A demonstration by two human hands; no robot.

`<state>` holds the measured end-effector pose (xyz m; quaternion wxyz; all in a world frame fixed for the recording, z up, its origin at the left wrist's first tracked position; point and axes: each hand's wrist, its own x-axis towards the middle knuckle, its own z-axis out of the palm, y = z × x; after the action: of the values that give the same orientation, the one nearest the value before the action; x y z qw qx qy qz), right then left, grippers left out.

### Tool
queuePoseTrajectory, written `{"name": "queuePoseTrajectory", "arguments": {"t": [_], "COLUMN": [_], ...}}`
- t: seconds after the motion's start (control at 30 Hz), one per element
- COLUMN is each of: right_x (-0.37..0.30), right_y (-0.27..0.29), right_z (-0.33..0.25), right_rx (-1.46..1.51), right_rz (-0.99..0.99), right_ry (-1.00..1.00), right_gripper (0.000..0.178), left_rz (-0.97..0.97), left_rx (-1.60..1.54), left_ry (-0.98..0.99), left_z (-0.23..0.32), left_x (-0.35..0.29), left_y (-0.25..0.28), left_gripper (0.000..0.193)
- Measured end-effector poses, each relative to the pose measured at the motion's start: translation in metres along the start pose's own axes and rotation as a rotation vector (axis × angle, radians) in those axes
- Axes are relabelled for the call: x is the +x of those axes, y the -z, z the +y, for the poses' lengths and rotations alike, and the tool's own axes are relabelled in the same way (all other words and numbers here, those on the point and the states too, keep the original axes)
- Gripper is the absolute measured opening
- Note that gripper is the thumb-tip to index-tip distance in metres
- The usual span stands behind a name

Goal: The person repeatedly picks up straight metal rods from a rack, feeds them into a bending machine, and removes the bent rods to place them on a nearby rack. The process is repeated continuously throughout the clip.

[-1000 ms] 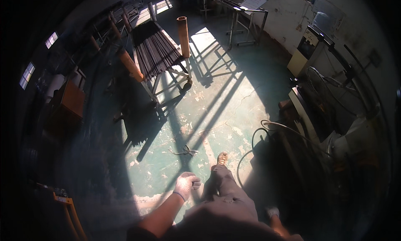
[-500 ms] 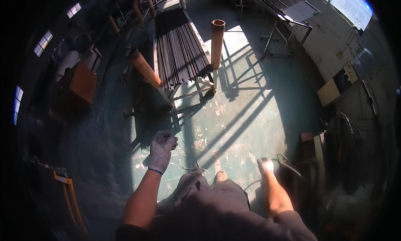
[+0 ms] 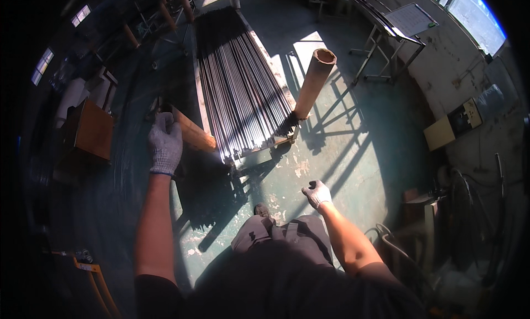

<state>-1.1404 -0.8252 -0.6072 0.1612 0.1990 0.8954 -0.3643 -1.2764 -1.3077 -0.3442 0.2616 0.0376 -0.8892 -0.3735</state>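
Observation:
My left hand [image 3: 165, 145], in a pale knit glove with a blue cuff edge, is raised in front of the upper end of a leaning brown cardboard tube [image 3: 194, 132]. Its fingers are curled in, and whatever they may hold is hidden; whether it touches the tube I cannot tell. Lower and to the right, my right hand [image 3: 317, 195], gloved alike, hangs over the floor with loosely bent fingers, the thumb apart and nothing visible in it. Ahead, many long thin dark rods [image 3: 237, 87] lie side by side on a low rack, their near ends shining in sunlight.
Another cardboard tube [image 3: 316, 84] stands at the rack's near right corner. To the left is a brown box [image 3: 91, 131]. A metal stand [image 3: 381, 48] carries a white board [image 3: 411, 19] at the far right. Hoses [image 3: 395, 244] and a cream control box [image 3: 452, 124] are on the right.
The rack appears nearer and larger. My left hand has risen toward the left tube; my right hand has swung forward and inward. My feet have shifted in a step.

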Motion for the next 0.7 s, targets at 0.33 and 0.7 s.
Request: {"name": "queuePoseTrajectory", "arguments": {"t": [0.33,0.7], "right_x": [0.195,0.356], "right_y": [-0.094,-0.187], "right_z": [-0.173,-0.284], "right_rx": [-0.039,-0.405], "right_rz": [-0.072,0.057], "right_ry": [0.088,-0.056], "right_gripper": [0.092,0.107], "left_rz": [-0.022,0.046], "left_rx": [0.805,1.006], "left_ry": [-0.147,-0.003], "left_z": [-0.062,-0.088], "left_x": [0.082,0.118], "left_y": [-0.074,-0.121], "left_gripper": [0.063,0.067]}}
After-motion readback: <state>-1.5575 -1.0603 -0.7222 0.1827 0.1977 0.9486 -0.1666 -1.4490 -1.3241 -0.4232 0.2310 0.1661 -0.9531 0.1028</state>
